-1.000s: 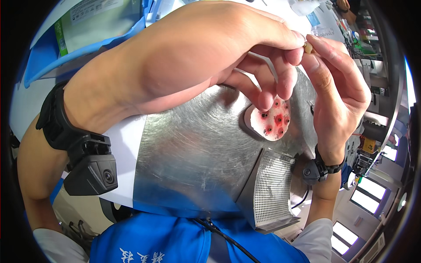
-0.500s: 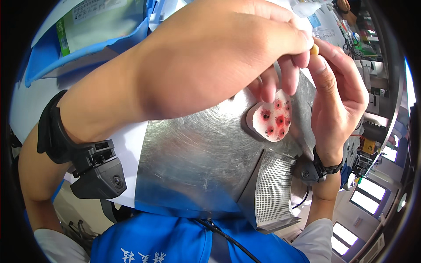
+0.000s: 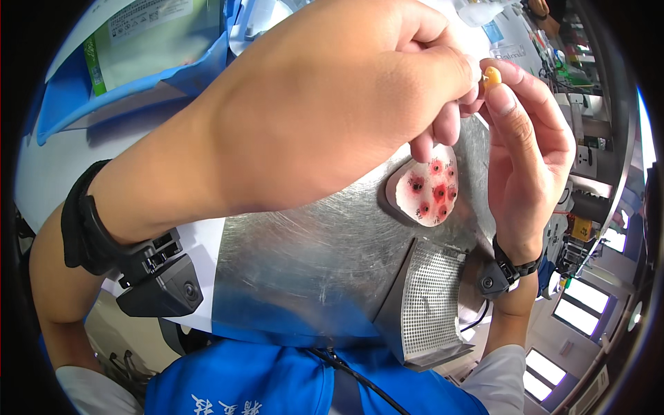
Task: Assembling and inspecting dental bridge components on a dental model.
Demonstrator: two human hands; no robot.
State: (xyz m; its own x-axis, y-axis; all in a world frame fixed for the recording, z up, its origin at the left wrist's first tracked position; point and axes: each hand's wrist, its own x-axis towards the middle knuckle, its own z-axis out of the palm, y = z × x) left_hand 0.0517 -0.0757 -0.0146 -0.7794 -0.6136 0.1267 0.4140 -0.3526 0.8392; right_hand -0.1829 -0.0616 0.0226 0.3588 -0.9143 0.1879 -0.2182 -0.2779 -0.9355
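A small yellow piece (image 3: 492,75) is pinched between fingers of the right hand (image 3: 531,142); whether it is gripped by the adjacent left hand (image 3: 398,86) cannot be told.

A workshop, judging by the scratched metal plate (image 3: 297,270), the perforated metal screen (image 3: 432,297) and the equipment (image 3: 582,229) at right

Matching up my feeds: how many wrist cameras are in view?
2: the left camera hangs below the left strap; the right camera sits against the right strap. None seems hidden.
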